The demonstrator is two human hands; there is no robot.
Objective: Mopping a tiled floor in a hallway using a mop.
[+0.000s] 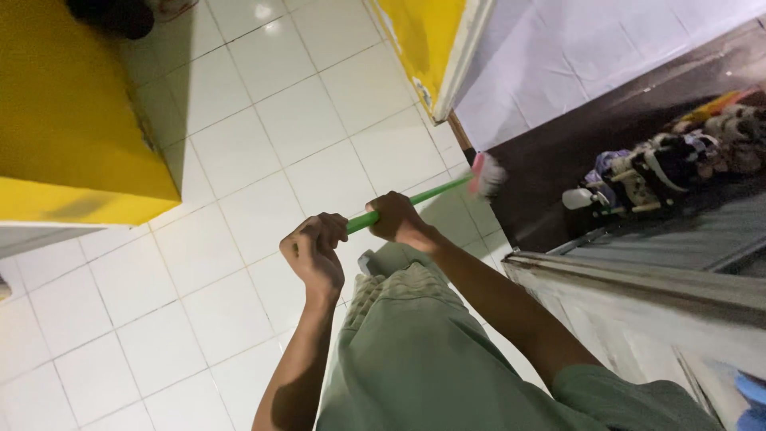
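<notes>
Both hands, left hand (313,254) and right hand (395,217), have fingers clamped on the green broom handle (407,199); its pink broom head (484,174) sits by the doorway shoes (670,160), likely to snag them.

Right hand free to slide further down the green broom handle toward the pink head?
Probably yes. The right hand already grips the green handle, and the stretch from it to the pink broom head looks bare. The left hand holds the near end.
</notes>
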